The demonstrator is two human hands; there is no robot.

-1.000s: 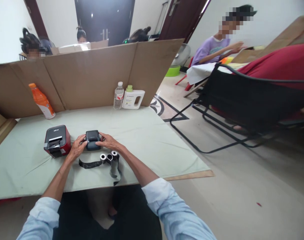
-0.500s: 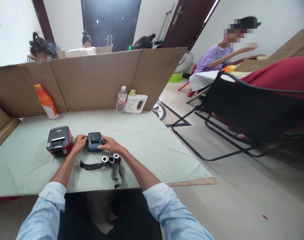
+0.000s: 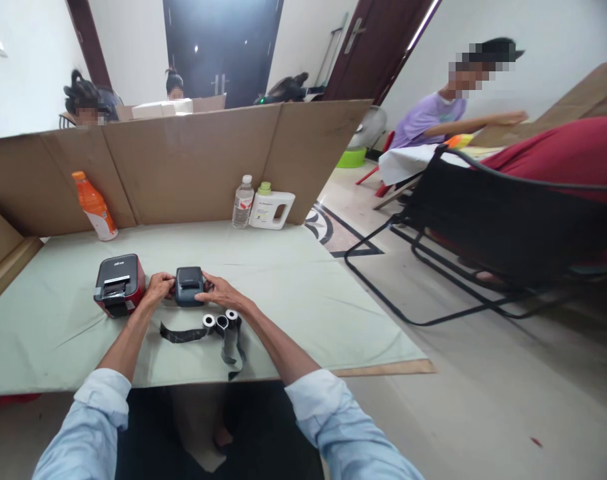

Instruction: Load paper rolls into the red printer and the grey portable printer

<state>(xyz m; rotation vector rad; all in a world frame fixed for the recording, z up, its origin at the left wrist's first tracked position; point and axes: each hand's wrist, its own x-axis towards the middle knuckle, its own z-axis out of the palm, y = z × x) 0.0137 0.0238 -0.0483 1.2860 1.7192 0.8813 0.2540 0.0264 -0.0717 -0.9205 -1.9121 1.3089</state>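
Both left hand and right hand, fingers half-curled, around grey printer.

The small printer between the left hand and the right hand is dark grey plastic, matt and smooth; the label printer just left of the left hand has glossy red plastic sides and a black plastic top; the rolls just nearer than the right hand carry dark, faintly shiny ribbon; the surface under both hands wears pale green cloth, matt and creased; beyond the hands stands a matt brown cardboard screen.
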